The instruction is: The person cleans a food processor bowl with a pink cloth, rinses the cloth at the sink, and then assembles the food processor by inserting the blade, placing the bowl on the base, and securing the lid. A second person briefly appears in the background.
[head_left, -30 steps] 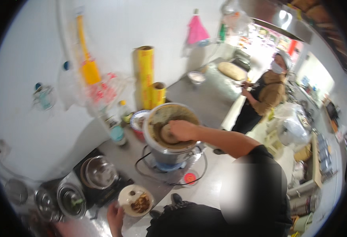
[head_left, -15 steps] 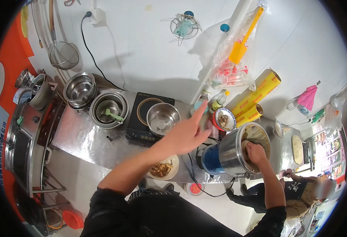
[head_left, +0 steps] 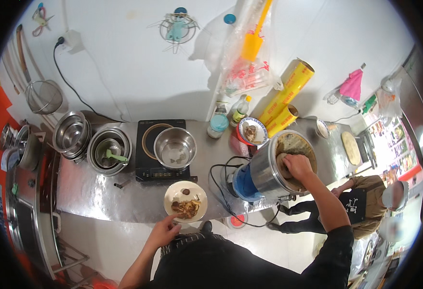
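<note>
My right hand (head_left: 297,166) is inside the mouth of a tilted steel drum (head_left: 265,168), its fingers closed around a tan, rounded lump (head_left: 282,166) whose kind I cannot make out. Brownish residue coats the drum's inner wall, and the blue lower part (head_left: 245,182) faces left. At the counter's front edge, my left hand (head_left: 163,233) has its fingers apart and holds nothing. Its fingertips come close to the rim of a cream bowl (head_left: 169,196) of brown cooked pieces; contact is unclear.
An induction cooker (head_left: 144,174) bears a steel pot (head_left: 186,161) at its right. Nested steel bowls (head_left: 93,147) stand farther left. Behind the drum are a patterned bowl (head_left: 264,136), a jar (head_left: 218,126) and yellow rolls (head_left: 291,91). A black cable (head_left: 216,185) loops across the counter. Another person (head_left: 365,202) stands at right.
My left hand has dropped from over the counter to beside the cream bowl. My right hand stays in the drum with the tan lump. The view has shifted right.
</note>
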Demonstrator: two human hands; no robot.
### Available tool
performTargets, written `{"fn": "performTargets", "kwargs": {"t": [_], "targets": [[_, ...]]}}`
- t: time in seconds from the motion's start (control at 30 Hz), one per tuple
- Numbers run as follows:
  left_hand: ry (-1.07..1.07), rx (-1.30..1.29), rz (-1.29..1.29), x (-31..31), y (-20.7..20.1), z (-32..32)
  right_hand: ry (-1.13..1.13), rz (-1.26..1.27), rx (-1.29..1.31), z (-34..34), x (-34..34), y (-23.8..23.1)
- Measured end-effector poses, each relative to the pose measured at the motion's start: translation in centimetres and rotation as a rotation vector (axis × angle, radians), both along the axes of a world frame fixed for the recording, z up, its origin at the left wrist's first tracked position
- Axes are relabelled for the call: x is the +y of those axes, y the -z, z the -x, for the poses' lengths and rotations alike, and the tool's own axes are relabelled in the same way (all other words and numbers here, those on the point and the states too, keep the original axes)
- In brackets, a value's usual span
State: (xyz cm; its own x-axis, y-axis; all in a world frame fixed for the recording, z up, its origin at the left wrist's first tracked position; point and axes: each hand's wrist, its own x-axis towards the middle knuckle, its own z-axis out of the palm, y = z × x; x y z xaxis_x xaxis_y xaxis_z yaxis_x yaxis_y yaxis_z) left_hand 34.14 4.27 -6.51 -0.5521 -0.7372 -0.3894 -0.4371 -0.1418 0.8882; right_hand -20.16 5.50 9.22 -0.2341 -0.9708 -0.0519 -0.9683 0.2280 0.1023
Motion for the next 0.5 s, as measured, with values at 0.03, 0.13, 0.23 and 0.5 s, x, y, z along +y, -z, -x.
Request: {"fn": "performTargets", "kwargs": {"t": [0.03, 0.13, 0.23, 0.5], "targets": [[-0.031, -0.008, -0.014, -0.1, 0.1, -0.2, 0.042, -0.008, -0.014, -0.1, 0.0, -0.1], [-0.044, -0.071, 0.059, -0.7, 0.5, -0.5, -0.02, 0.076, -0.009, -0.6, 0.3, -0.7], [-0.042, -0.068, 0.077, -1.2, 0.5, -0.4, -0.152, 0.199, -0.028, -0.9, 0.8, -1.2], [-0.011, -0.025, 0.085, -1.7, 1.3, 0.3, -0.115, 0.235, -0.12, -0.2, 1.7, -0.7]]}}
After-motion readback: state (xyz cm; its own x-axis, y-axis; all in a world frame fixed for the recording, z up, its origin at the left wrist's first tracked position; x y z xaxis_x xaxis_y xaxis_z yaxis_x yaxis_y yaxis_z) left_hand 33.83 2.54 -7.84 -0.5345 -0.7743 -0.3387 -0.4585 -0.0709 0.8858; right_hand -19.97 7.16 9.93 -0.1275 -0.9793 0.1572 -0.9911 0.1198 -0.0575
